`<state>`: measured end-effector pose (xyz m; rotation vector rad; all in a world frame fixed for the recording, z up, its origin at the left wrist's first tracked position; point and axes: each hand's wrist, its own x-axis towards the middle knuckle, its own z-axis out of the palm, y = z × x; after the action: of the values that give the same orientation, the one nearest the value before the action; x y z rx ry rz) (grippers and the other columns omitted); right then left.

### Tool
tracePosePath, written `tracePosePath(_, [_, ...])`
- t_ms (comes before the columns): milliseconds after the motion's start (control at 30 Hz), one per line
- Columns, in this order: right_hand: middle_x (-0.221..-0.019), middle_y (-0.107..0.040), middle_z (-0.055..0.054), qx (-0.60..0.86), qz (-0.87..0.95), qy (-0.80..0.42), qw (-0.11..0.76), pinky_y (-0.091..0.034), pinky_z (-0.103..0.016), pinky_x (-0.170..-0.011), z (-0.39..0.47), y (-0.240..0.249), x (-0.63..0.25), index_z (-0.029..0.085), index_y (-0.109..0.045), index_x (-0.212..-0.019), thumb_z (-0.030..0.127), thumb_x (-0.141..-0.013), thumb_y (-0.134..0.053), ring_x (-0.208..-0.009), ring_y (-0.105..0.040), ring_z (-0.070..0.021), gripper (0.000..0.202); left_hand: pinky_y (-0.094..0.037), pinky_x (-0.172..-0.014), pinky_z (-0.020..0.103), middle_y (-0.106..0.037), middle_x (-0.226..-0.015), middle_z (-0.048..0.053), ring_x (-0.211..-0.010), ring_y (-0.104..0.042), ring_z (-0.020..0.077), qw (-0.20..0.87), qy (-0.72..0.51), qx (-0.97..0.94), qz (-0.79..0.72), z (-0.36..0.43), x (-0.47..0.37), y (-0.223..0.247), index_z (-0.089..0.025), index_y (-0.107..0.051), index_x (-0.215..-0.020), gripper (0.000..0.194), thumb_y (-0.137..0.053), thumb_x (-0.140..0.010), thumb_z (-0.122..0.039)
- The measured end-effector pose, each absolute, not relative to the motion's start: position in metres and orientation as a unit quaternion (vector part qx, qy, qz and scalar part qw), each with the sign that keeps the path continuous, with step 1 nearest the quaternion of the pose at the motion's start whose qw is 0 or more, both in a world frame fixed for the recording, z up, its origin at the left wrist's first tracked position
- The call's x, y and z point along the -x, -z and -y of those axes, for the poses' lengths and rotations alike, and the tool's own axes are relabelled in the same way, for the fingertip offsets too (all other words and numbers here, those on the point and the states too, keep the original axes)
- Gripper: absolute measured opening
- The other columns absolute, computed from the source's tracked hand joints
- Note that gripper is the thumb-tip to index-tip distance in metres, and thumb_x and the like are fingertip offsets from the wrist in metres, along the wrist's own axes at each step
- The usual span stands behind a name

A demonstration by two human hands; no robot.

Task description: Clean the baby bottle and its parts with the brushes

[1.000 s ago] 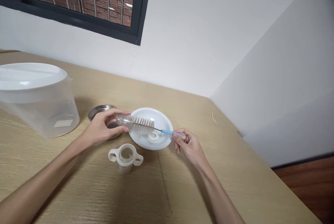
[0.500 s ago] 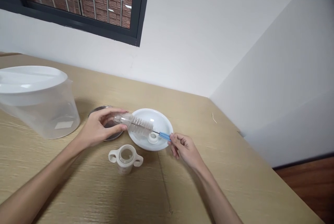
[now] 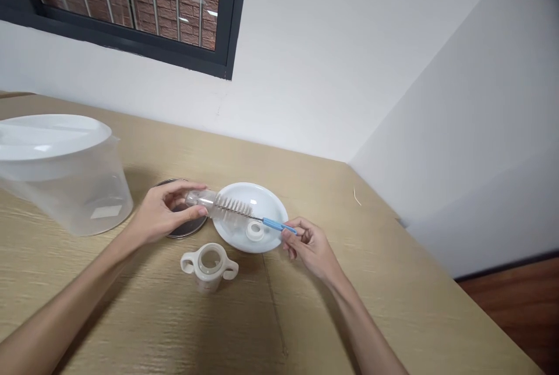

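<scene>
Brush [image 3: 236, 206] (blue-handled), pinched by curled right hand [image 3: 309, 247], clear container [image 3: 200, 199] gripped in half-curled left hand [image 3: 161, 212]

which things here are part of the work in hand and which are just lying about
In the work:
blue-handled bottle brush in the right hand
clear plastic cover in the left hand
probably two-handled bottle, white ring, white bowl

Apparently just lying about:
lidded plastic bin
round metal tray
thin wire
small pale strip

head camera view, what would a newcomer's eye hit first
Probably the blue-handled brush in the right hand, its bristled end at the clear piece in the left hand. Next, the lidded tub at left, then the two-handled cup, nearer than the white bowl.
</scene>
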<state>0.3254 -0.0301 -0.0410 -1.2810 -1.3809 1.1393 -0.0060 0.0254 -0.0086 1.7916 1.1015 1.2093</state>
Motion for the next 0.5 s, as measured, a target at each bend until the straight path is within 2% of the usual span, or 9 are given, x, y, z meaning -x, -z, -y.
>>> tracePosePath(133, [-0.057,-0.062,0.001,0.517,0.565,-0.452,0.457,-0.038,-0.021,-0.044,0.0300,0.0415,-0.3265,0.017,-0.060,-0.087,0.060,-0.075,-0.074,-0.044,-0.050,-0.0090,0.047,-0.056,-0.084,0.036,-0.071,-0.117,0.008,-0.100,-0.067,0.0258,0.374,-0.481,-0.695,-0.381,-0.0226,0.0051,0.0074,-0.025,-0.073,-0.110,0.043,-0.085,-0.070,-0.035])
tracePosePath(333, [-0.053,-0.061,0.002,0.520,0.568,-0.436,0.467,-0.037,-0.021,-0.042,0.0283,0.0411,-0.3313,0.017,-0.062,-0.082,0.061,-0.079,-0.070,-0.041,-0.049,-0.0095,0.045,-0.056,-0.087,0.034,-0.072,-0.111,0.007,-0.101,-0.067,0.0249,0.374,-0.479,-0.708,-0.359,-0.0200,-0.0001,0.0056,-0.024,-0.074,-0.108,0.042,-0.087,-0.068,-0.031])
tracePosePath(500, [-0.044,-0.055,0.002,0.512,0.581,-0.437,0.457,-0.033,-0.022,-0.041,0.0293,0.0397,-0.3297,0.017,-0.062,-0.075,0.064,-0.085,-0.060,-0.037,-0.043,-0.0090,0.048,-0.055,-0.092,0.035,-0.072,-0.114,0.007,-0.107,-0.065,0.0259,0.379,-0.485,-0.708,-0.345,-0.0197,-0.0006,0.0062,-0.025,-0.074,-0.109,0.045,-0.087,-0.067,-0.029])
